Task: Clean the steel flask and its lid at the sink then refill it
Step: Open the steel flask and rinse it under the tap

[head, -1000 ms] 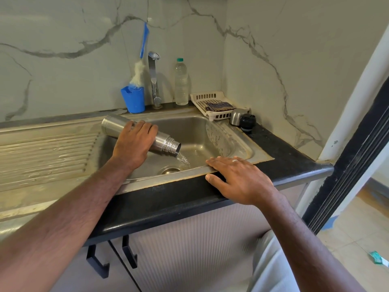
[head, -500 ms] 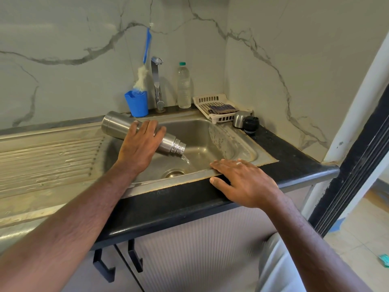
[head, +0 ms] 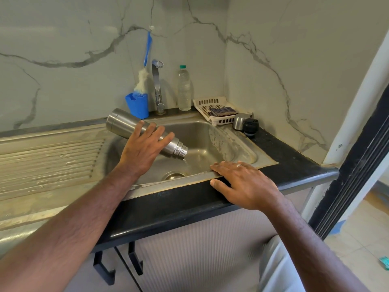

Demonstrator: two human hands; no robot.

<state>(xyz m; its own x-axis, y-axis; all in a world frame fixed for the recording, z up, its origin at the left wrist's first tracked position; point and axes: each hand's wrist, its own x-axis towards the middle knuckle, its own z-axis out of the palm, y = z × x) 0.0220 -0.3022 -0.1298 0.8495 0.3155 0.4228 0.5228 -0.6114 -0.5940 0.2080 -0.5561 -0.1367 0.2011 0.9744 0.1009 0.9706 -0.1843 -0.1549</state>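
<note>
From my remote seat I see pale marble wall panels [head: 73, 39] with grey veins filling the upper half of the frame, meeting in a corner [head: 226, 60] right of centre. A black countertop [head: 294, 157] runs from the centre toward the right edge, its rounded front lip catching soft daylight. Below it, lower centre, stand ribbed grey-beige cabinet doors [head: 210, 249] with two black handles [head: 117, 268]. Down the right side I make out a white door frame [head: 357, 114] beside a dark ribbed frame strip [head: 362, 165]. At lower right, light tan floor tiles [head: 362, 239] show, with a small teal scrap [head: 384, 262] at the frame's edge.
</note>
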